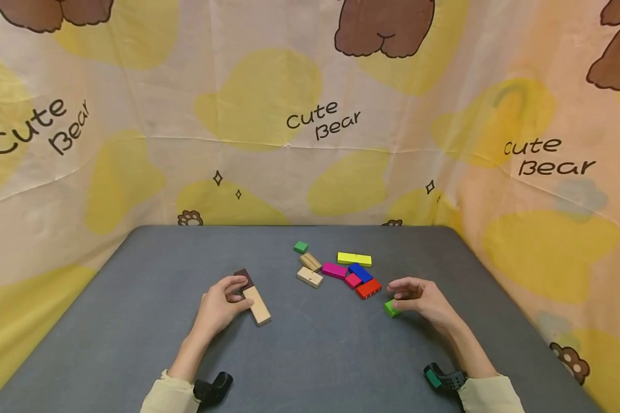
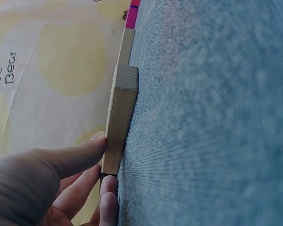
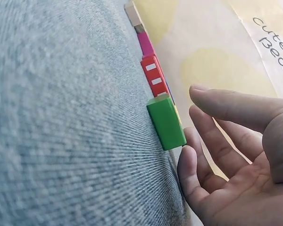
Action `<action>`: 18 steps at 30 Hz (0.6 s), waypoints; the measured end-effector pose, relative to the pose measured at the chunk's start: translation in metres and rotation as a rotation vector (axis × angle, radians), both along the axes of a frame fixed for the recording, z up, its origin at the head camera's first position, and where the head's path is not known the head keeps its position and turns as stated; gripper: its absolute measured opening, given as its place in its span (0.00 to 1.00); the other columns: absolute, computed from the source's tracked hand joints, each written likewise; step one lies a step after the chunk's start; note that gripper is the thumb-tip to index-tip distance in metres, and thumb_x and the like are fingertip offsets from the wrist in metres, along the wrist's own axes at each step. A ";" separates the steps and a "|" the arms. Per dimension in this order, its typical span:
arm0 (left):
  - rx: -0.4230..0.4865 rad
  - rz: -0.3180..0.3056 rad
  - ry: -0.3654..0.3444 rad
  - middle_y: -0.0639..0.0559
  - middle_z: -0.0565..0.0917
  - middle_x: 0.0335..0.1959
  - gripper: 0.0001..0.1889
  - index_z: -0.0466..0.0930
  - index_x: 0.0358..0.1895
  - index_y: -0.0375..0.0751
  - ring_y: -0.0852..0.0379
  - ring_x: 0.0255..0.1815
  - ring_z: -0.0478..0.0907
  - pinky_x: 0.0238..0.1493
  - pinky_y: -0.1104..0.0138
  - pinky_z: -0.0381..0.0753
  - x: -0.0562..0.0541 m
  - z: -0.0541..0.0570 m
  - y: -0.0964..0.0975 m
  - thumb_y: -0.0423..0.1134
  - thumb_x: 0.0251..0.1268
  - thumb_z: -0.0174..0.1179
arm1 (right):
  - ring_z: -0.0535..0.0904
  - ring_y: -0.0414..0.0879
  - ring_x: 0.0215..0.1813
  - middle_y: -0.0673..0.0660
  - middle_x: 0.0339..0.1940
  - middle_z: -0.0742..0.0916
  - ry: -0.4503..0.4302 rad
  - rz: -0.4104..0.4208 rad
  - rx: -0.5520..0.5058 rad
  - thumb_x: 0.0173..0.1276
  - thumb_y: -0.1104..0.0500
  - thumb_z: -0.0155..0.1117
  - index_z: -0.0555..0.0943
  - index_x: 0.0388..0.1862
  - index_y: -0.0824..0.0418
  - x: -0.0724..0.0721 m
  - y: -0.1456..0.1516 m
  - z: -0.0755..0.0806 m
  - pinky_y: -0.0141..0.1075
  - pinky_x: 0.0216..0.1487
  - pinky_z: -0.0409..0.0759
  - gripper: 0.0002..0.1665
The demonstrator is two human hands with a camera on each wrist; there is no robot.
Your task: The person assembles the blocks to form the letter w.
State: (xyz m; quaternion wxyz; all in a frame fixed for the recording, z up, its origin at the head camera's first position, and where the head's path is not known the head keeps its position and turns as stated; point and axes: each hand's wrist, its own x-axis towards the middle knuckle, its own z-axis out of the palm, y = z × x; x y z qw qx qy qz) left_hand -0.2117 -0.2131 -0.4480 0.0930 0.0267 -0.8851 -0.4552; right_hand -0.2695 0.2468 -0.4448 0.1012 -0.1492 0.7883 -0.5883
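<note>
Touching a brown block (image 1: 243, 273) and pale block (image 1: 258, 307), left fingers (image 1: 231, 281) spread; right fingers (image 1: 405, 282) part beside a lime block (image 1: 391, 310).

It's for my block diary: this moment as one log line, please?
left hand: touching brown block, pale block; right hand: near lime block; other blocks: clustered ahead

One of the hands (image 1: 218, 306) (the left) partly hides the brown block (image 1: 248, 284).

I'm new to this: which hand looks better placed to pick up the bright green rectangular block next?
Probably the right hand: its fingers are right beside the bright green block. The left hand is farther away, its thumb touching the pale rectangular wooden block.
</note>
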 end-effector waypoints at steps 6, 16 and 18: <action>-0.004 0.009 -0.012 0.44 0.82 0.57 0.28 0.77 0.62 0.39 0.46 0.47 0.82 0.57 0.46 0.67 -0.001 0.000 0.000 0.35 0.57 0.73 | 0.79 0.59 0.52 0.67 0.53 0.83 0.002 0.015 0.010 0.57 0.66 0.76 0.81 0.55 0.69 -0.002 0.002 -0.001 0.37 0.49 0.80 0.26; -0.002 0.011 -0.008 0.44 0.82 0.56 0.27 0.77 0.61 0.39 0.47 0.46 0.82 0.55 0.47 0.69 0.000 -0.001 0.000 0.35 0.56 0.73 | 0.77 0.61 0.55 0.69 0.55 0.82 -0.013 0.094 0.017 0.58 0.69 0.73 0.78 0.58 0.72 -0.005 0.010 -0.003 0.35 0.51 0.79 0.28; -0.005 0.011 -0.008 0.44 0.82 0.56 0.27 0.77 0.61 0.38 0.47 0.47 0.82 0.52 0.48 0.73 0.000 -0.001 0.000 0.35 0.56 0.73 | 0.77 0.60 0.55 0.69 0.55 0.82 -0.027 0.100 0.024 0.58 0.69 0.73 0.78 0.58 0.72 -0.005 0.011 -0.004 0.35 0.51 0.79 0.28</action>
